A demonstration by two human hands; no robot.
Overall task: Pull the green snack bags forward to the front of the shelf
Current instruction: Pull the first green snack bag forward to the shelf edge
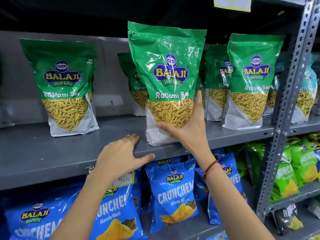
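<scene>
At the front lip of the grey metal shelf stands a tall green and white plastic snack bag with yellow sev showing through its clear window, upright and nearest the edge. The person's right hand grips its lower right side, thumb across the front, fingers spread up the edge. Their left hand lies open and flat on the shelf just beside the bag, holding nothing, thumb hooked over the edge. Further back stand more green bags of the same kind: one to the left, one to the right, others behind. Below, blue crisp packets fill the lower shelf, with lime-green packets past the perforated grey upright.
</scene>
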